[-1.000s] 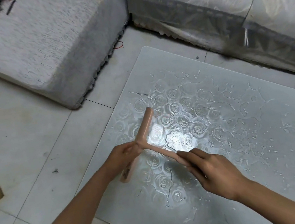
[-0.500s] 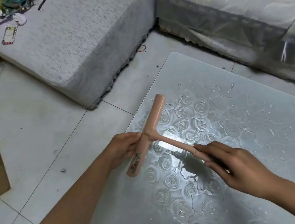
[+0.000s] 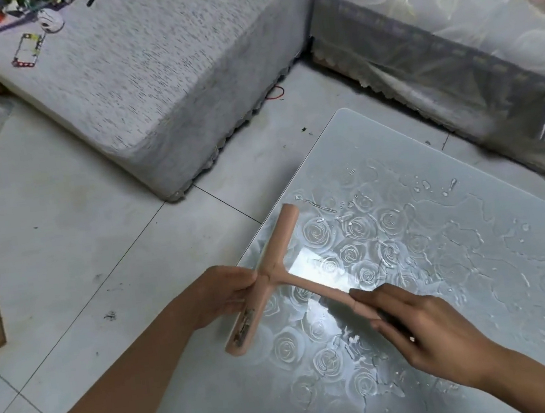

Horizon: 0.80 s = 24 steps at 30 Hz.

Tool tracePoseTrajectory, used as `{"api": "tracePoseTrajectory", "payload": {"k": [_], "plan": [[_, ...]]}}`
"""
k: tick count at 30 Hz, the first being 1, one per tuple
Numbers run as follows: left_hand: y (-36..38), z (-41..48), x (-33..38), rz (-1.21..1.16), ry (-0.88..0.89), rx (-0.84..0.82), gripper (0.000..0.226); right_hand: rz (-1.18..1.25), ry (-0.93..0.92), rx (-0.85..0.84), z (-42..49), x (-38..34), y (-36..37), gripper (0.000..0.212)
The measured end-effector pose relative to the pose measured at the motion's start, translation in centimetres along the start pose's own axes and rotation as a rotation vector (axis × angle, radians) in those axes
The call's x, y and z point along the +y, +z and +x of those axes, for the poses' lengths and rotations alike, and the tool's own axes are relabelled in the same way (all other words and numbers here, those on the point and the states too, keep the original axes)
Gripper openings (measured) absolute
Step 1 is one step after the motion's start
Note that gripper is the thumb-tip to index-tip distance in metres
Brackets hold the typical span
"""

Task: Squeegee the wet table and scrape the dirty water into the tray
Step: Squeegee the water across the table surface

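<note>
Head view: I found the squeegee [image 3: 268, 280] at the wet table's [image 3: 500, 284] left edge; left hand [image 3: 222, 295] fingers clamped on its crossbar, right hand [image 3: 428, 329] fingers closed round the handle, seemingly to steady the blade. No tray seen.

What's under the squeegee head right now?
The wet rose-patterned table, near its left edge. The squeegee head and the left hand holding it cover that strip, so blade contact and water beneath cannot be seen.
</note>
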State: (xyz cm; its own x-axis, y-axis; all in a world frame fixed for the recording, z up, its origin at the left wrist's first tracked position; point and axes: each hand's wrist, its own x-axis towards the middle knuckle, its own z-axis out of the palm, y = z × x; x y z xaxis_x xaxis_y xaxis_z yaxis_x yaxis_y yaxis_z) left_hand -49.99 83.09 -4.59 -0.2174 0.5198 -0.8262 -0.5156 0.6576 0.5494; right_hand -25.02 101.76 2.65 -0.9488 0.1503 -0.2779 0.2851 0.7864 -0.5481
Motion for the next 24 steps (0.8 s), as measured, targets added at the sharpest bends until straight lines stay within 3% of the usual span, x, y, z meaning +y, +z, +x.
{"api": "tracePoseTrajectory", "payload": {"k": [3, 5, 7, 11, 18, 24], "plan": [[0.1, 1.3, 0.5, 0.168, 0.204, 0.321, 0.011, -0.01, 0.005, -0.028, 3.8, 0.1, -0.3, 0.04], [0.8, 1.9, 0.8, 0.354, 0.271, 0.592, 0.027, -0.033, 0.018, -0.014, 6.0, -0.2, -1.0, 0.04], [1.4, 2.3, 0.6, 0.547, 0.326, 0.714, 0.04, -0.115, 0.039, -0.001, 7.3, -0.6, -1.4, 0.039], [1.6, 3.3, -0.7, 0.791, 0.389, 0.686, 0.048, -0.22, 0.171, -0.034, 7.1, -0.1, -2.8, 0.035], [1.3, 3.6, -1.2, 0.99, 0.19, 0.542, 0.049, -0.339, 0.348, -0.139, 1.6, 1.5, -7.2, 0.024], [2.3, 4.2, 0.1, 1.115, 0.025, 0.458, 0.046, -0.399, 0.175, -0.085, 8.2, -0.8, -7.4, 0.019]]}}
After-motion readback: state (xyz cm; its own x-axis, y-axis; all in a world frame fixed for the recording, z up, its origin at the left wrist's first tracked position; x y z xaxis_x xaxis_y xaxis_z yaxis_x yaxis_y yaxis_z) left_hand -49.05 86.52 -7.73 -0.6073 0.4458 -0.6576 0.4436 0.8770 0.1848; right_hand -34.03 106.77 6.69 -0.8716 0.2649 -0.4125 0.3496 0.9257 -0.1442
